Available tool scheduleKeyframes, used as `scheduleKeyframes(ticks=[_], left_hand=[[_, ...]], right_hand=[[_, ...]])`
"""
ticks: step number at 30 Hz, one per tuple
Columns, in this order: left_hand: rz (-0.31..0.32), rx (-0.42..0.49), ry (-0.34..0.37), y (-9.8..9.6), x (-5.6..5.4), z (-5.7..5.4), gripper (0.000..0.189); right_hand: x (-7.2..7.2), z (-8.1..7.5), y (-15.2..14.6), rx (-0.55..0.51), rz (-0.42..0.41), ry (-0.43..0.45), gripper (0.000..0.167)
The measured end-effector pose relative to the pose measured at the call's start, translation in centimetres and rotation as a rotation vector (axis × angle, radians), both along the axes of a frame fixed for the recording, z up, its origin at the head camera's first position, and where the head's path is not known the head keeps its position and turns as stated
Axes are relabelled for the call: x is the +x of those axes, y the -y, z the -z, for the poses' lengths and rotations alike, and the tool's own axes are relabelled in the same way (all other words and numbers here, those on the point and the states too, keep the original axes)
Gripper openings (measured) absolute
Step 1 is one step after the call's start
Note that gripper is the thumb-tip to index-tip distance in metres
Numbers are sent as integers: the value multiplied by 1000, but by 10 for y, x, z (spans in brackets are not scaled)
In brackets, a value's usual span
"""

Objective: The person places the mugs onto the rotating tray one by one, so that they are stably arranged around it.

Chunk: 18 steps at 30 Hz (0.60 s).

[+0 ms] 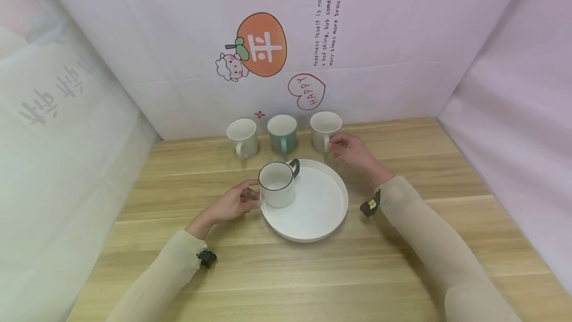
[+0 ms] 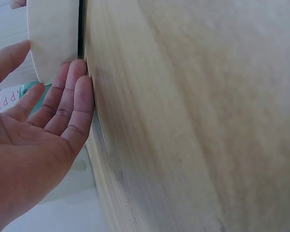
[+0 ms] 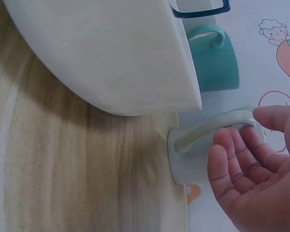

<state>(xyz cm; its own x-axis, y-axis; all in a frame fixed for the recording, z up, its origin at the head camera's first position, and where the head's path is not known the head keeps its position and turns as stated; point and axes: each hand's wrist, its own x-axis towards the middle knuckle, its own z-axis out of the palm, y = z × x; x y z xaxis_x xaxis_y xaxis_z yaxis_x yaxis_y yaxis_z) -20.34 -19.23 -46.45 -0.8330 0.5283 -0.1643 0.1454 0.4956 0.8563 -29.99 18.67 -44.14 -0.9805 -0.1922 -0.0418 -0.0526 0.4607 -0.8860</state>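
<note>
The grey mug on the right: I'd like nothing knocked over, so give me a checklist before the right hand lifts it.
1. Right hand at the handle of the grey mug: ok, fingers touch it.
2. Grip closed round the handle: not ok, fingers not yet curled.
3. Grey mug upright: ok.
4. Gap to the green mug: ok, apart.
5. Room on the white tray: ok, only the black-handled mug on it.
6. Left hand steadying the black-handled mug: ok.
</note>
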Motion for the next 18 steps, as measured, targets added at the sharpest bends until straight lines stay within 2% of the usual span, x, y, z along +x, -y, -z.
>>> scheduleKeyframes(ticks=[8,18], left_hand=[[-1,14,-4,0,1,0,57],[17,20,-20,2,-1,3,58]], right_hand=[[-2,-3,2,56,-8,-22,29],[-2,-5,6,64,3,-3,29]])
